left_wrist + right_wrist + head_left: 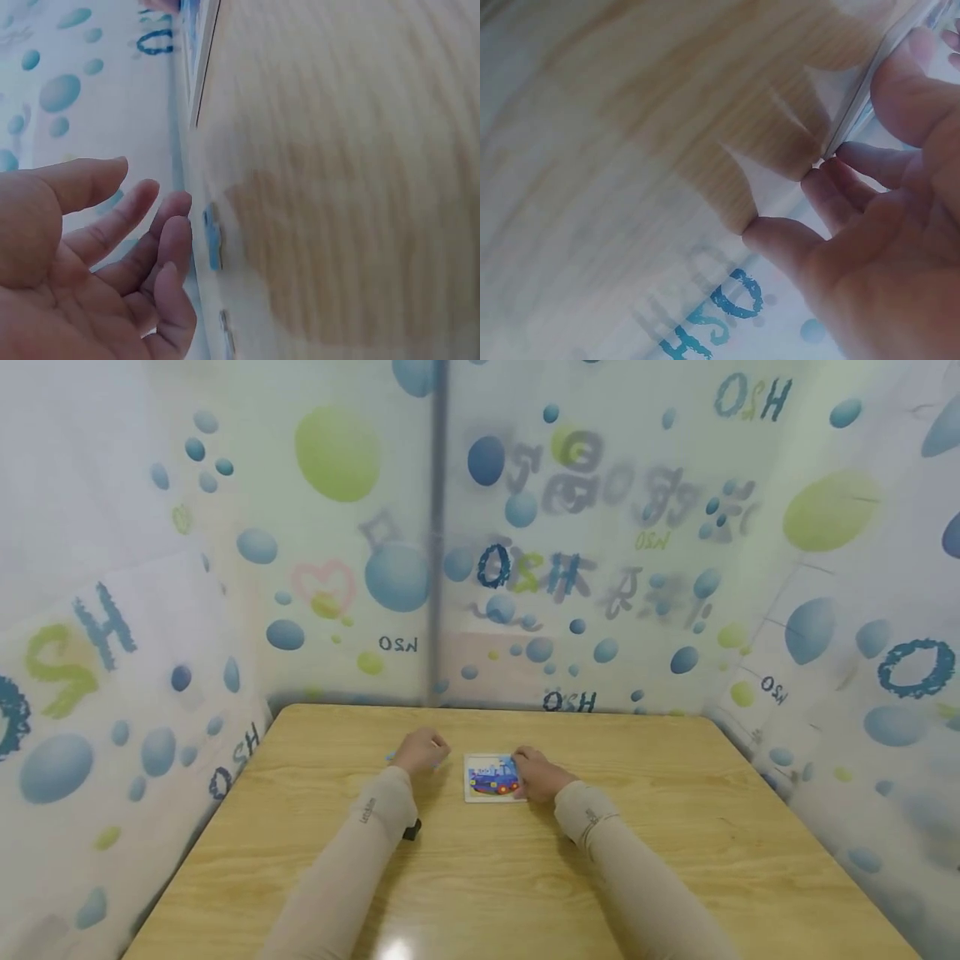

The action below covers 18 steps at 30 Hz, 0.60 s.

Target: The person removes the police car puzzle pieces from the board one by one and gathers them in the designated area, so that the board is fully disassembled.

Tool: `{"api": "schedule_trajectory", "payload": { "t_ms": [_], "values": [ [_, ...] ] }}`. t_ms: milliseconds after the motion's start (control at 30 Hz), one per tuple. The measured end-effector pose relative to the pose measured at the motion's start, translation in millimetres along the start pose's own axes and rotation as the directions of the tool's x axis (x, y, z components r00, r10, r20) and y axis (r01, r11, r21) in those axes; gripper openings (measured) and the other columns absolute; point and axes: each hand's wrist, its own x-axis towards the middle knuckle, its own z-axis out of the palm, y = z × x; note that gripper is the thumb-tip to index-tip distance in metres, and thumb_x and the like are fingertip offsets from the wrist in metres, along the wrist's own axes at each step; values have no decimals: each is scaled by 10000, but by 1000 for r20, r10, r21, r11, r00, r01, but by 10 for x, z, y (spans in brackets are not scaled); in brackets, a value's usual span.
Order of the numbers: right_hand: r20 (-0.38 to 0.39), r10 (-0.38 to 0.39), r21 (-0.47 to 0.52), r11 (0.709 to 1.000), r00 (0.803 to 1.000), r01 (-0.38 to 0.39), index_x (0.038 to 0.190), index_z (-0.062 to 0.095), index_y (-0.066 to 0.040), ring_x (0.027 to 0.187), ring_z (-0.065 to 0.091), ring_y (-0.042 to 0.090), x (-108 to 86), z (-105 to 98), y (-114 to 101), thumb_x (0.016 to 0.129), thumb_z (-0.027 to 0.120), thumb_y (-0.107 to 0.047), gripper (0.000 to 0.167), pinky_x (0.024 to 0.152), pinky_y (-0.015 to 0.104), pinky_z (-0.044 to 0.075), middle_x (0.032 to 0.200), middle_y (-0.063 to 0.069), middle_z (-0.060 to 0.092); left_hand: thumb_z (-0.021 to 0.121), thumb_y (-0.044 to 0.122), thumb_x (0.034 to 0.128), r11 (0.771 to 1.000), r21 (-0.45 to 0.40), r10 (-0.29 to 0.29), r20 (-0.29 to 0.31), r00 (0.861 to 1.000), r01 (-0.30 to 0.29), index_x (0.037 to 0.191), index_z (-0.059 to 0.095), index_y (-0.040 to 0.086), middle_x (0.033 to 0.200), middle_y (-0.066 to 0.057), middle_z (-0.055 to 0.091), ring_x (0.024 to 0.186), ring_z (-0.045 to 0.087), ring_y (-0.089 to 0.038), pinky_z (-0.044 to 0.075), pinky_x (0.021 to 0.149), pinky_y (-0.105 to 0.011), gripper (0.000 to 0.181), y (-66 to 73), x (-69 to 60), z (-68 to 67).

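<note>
While small blue pieces [213,244] are lying toward the table's [712,810] far left corner, the left hand [422,752] is hanging beside them, its fingers loosely parted and gripping nothing visible. Midway between the side edges, nearer the far edge, the picture board [491,777] is lying flat; the right hand [542,774] is holding its right side between thumb and fingers. Steadying the board seems the current step; the next move is probably calling for a light left-hand pinch on one piece.

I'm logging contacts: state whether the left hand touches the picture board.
No, the left hand is apart from the picture board, with wooden tabletop showing between them.
</note>
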Motion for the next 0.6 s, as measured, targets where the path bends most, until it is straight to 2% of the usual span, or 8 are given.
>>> {"api": "schedule_trajectory", "payload": {
  "t_ms": [200, 300, 400, 600],
  "values": [
    [-6, -4, -19, 1000, 1000, 4, 1493, 375, 96, 1434, 369, 382, -7, -25, -15, 977, 691, -292, 719, 1175, 464, 339, 1538, 239, 363, 634, 184, 1006, 999, -1, 38, 35, 999, -38, 1082, 726, 51, 1115, -102, 700, 880, 667, -224, 573, 786, -405, 179, 95, 41, 156],
    [-20, -8, -10, 1000, 1000, 7, 1466, 410, 99, 1404, 405, 388, -32, -57, -25, 957, 720, -288, 711, 1158, 477, 364, 1512, 244, 391, 618, 171, 1015, 996, -11, 84, 60, 995, -84, 1079, 717, 56, 1100, -101, 699, 928, 663, -233, 570, 799, -396, 164, 194, 71, 234],
    [-29, -20, -17, 1000, 999, 19, 1427, 446, 106, 1359, 450, 385, -42, -73, -28, 939, 744, -285, 693, 1144, 468, 386, 1475, 247, 421, 601, 157, 1022, 994, -24, 106, 83, 991, -104, 1107, 707, 38, 1125, -126, 695, 1012, 659, -279, 566, 854, -418, 180, 299, 93, 322],
    [-27, -26, -3, 1000, 999, 26, 1384, 444, 126, 1313, 495, 384, -45, -74, -26, 933, 753, -278, 680, 1113, 454, 423, 1444, 258, 434, 563, 143, 1020, 998, -40, 62, 120, 991, -57, 1214, 650, 4, 1167, -136, 668, 990, 639, -259, 552, 858, -394, 254, 464, 111, 494]
  ]
}}
